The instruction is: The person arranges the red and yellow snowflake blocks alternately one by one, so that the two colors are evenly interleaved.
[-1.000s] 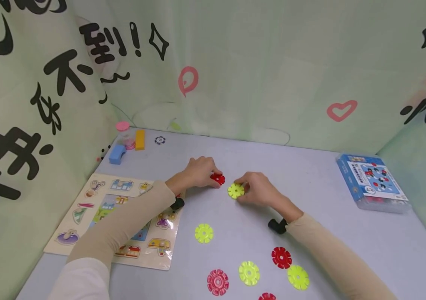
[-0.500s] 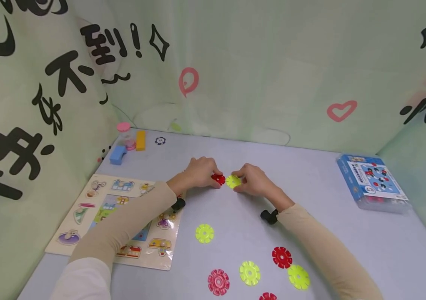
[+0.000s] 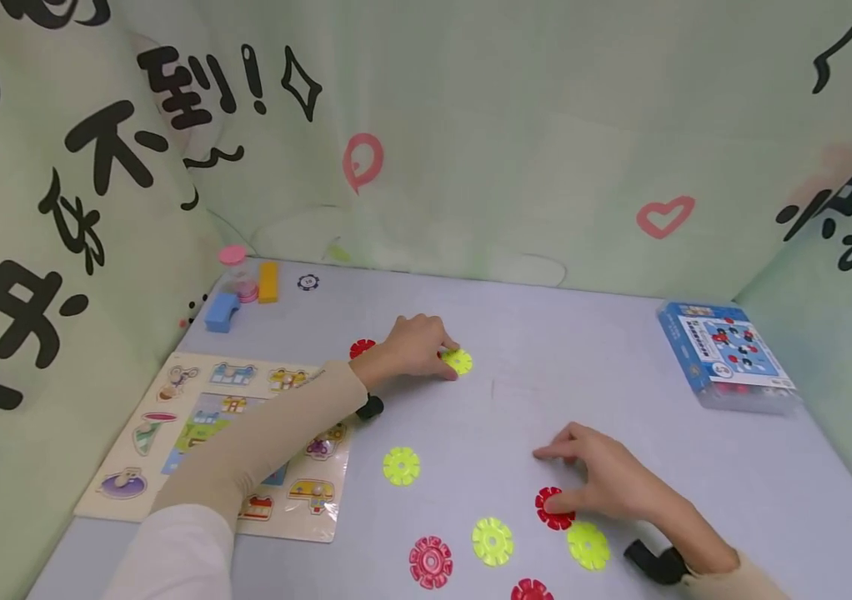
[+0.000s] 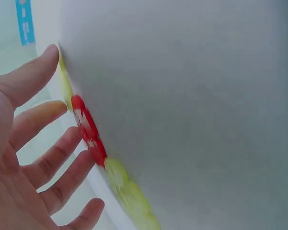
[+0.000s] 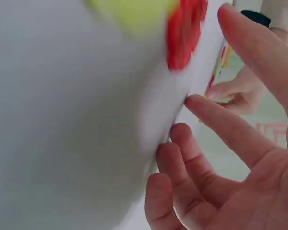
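Note:
My left hand [image 3: 414, 346] is at the back middle, thumb and index finger at opposite edges of a yellow-green interlocking disc [image 3: 459, 361] lying flat. In the left wrist view, red discs [image 4: 86, 120] and yellow-green discs [image 4: 127, 191] continue the row beside my fingers. The head view shows one red disc [image 3: 362, 348] left of that hand; the forearm hides others. At front right, my right hand [image 3: 609, 475] has its fingers extended and spread, and its thumb overlaps a red disc [image 3: 552, 518]. Right beside that one lies a yellow-green disc [image 3: 588, 547].
More discs lie in front: a yellow-green disc [image 3: 401, 466], another yellow-green disc [image 3: 493, 542] and a pinkish-red disc [image 3: 430, 562]. A picture puzzle board [image 3: 306, 521] lies under the left forearm. A boxed set [image 3: 726, 354] stands back right; blocks [image 3: 268, 282] and a jar [image 3: 237, 271] back left.
My right hand brought the yellow-green disc to the left hand, left it there and moved down right to the red disc. The left hand shifted from a red disc to that yellow-green one.

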Demonstrator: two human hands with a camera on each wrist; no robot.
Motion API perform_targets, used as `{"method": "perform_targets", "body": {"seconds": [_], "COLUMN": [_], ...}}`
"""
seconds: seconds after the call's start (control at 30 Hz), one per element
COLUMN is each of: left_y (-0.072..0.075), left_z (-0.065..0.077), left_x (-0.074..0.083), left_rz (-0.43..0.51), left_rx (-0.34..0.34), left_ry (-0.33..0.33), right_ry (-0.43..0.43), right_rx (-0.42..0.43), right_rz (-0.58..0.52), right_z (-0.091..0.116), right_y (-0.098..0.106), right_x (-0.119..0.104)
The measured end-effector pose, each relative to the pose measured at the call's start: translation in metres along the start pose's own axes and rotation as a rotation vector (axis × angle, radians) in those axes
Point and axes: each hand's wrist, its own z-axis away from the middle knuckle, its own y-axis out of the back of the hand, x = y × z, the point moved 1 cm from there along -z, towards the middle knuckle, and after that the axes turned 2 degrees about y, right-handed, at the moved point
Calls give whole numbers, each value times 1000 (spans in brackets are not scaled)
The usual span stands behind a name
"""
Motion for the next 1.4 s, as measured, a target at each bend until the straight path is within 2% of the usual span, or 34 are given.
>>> {"method": "perform_targets", "body": {"seconds": [0.13, 0.3, 0.43, 0.77, 0.87, 1.0, 1.1, 1.2, 1.27, 1.4], "left_y": [-1, 0, 0, -2, -2, -3, -3, -4, -5, -5], "left_z": [0, 1, 1, 0, 1, 2, 2, 2, 2, 2], "left_x": [0, 2, 5, 8, 8, 8, 8, 7, 7, 5], "left_rz": [-35, -24, -20, -47, -51, -53, -49, -49, -51, -56], "left_rx": [8, 14, 13, 20, 23, 30, 30, 30, 33, 39], "left_ry": [24, 38, 35, 25, 27, 28, 28, 23, 17, 17], "right_ry": [-48, -99, -136, -204, -167, -93, -68, -21, 41, 138], "right_rx": [24, 25, -4, -30, -19, 25, 66, 119, 169, 229], "right_rz": [86, 161, 165, 95, 114, 234, 282, 280, 268, 190], "right_z": [24, 36, 38, 34, 35, 35, 33, 27, 19, -10], "right_y": [-10, -17, -20, -21, -23, -26, -25, -21, -15, -1], "right_x": [-6, -17, -24, -32, -37, -43, -44, -42, -37, -25]}}
